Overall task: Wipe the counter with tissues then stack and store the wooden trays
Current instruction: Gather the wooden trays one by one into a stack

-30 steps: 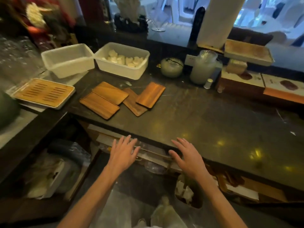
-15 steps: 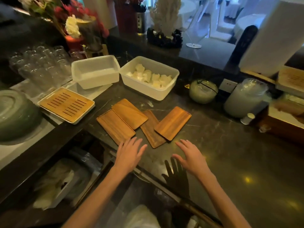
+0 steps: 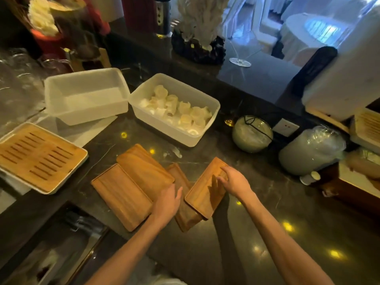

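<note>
We are at the stacking step: four wooden trays lie loosely overlapped on the dark stone surface (image 3: 277,202), in front of the white plastic tub of rolled tissues (image 3: 174,109). Our right hand (image 3: 233,182) rests on the rightmost tray (image 3: 202,194), fingers spread and curling at its far end, its grip not yet closed on it. Our left hand (image 3: 167,203) hovers open and empty over the seam between the left tray (image 3: 121,194) and the narrow tray (image 3: 185,219) half hidden beneath the others; a fourth tray (image 3: 144,171) lies behind. Next, we judge, we need to pinch the rightmost tray's edges, lift it clear, and square it onto its neighbours.
</note>
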### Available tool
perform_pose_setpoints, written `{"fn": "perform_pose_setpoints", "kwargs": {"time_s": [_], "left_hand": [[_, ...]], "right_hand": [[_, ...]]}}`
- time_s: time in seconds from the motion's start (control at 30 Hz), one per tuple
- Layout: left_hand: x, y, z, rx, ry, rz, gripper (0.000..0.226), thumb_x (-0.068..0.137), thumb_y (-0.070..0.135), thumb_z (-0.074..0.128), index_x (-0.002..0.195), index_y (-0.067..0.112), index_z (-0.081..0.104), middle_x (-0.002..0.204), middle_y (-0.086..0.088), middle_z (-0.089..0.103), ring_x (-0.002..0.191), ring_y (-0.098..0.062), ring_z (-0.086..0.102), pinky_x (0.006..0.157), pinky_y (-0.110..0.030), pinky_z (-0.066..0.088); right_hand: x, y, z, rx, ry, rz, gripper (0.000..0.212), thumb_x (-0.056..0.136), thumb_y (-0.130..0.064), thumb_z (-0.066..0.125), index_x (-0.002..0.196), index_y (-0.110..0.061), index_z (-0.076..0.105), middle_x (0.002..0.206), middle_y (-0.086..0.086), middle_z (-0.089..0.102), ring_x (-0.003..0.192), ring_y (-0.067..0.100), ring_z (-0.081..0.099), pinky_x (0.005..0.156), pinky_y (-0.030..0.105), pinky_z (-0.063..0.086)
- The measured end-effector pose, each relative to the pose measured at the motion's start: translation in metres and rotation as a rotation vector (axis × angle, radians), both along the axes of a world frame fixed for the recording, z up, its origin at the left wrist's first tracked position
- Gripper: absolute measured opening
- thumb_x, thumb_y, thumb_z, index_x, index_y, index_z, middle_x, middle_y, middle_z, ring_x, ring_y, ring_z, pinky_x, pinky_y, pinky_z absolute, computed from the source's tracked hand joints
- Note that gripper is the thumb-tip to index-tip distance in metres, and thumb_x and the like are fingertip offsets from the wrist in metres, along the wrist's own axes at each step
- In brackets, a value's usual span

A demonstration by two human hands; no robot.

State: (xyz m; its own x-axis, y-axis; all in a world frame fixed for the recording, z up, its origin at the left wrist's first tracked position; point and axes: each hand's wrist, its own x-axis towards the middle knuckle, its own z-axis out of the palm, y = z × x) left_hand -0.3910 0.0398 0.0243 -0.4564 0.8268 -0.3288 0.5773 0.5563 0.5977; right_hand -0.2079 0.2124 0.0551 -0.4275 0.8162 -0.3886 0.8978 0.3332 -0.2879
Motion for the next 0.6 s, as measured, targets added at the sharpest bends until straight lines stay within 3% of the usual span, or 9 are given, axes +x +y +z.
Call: {"fn": "perform_pose_setpoints", "kwargs": {"time_s": [0.17, 0.27, 0.4, 0.53, 0.6], "left_hand": [[0.016, 0.026, -0.023, -0.195, 0.011, -0.028, 0.040, 0.097, 0.043, 0.044, 0.104, 0.008, 0.062, 0.105, -0.015, 0.070, 0.101, -0.034, 0.065, 0.081, -0.040, 0.051], [0.023, 0.033, -0.038, -0.302, -0.046, -0.010, 0.046, 0.097, 0.044, 0.043, 0.106, 0.004, 0.063, 0.110, -0.017, 0.069, 0.104, -0.035, 0.064, 0.082, -0.039, 0.051], [0.037, 0.034, -0.049, -0.343, -0.174, 0.103, 0.045, 0.098, 0.041, 0.044, 0.104, 0.002, 0.065, 0.106, -0.016, 0.070, 0.099, -0.030, 0.067, 0.076, -0.036, 0.051], [0.044, 0.032, -0.051, -0.315, -0.354, 0.266, 0.039, 0.095, 0.031, 0.050, 0.102, -0.004, 0.067, 0.103, -0.023, 0.071, 0.097, -0.037, 0.069, 0.085, -0.044, 0.056], [0.050, 0.028, -0.049, -0.230, -0.396, 0.315, 0.025, 0.094, 0.026, 0.053, 0.096, 0.003, 0.064, 0.099, -0.022, 0.071, 0.095, -0.036, 0.068, 0.084, -0.047, 0.056]], "right_hand": [[-0.020, 0.050, -0.013, -0.076, -0.049, -0.093, 0.045, 0.095, -0.032, 0.056, 0.138, -0.020, 0.052, 0.134, 0.009, 0.058, 0.119, 0.026, 0.058, 0.098, 0.039, 0.049], [-0.021, 0.066, -0.029, -0.101, -0.082, -0.080, 0.049, 0.095, -0.032, 0.058, 0.140, -0.017, 0.049, 0.139, 0.010, 0.053, 0.124, 0.028, 0.054, 0.103, 0.042, 0.047], [-0.014, 0.077, -0.052, -0.113, -0.101, -0.068, 0.059, 0.096, -0.034, 0.056, 0.148, -0.014, 0.037, 0.145, 0.013, 0.045, 0.130, 0.031, 0.048, 0.108, 0.041, 0.042], [-0.001, 0.082, -0.058, -0.087, -0.036, -0.112, 0.046, 0.095, -0.028, 0.056, 0.137, -0.010, 0.052, 0.133, 0.020, 0.054, 0.122, 0.036, 0.052, 0.104, 0.040, 0.043], [0.015, 0.082, -0.052, -0.094, 0.057, -0.205, 0.038, 0.095, -0.024, 0.056, 0.131, -0.013, 0.058, 0.130, 0.016, 0.057, 0.120, 0.033, 0.055, 0.103, 0.040, 0.045]]}}
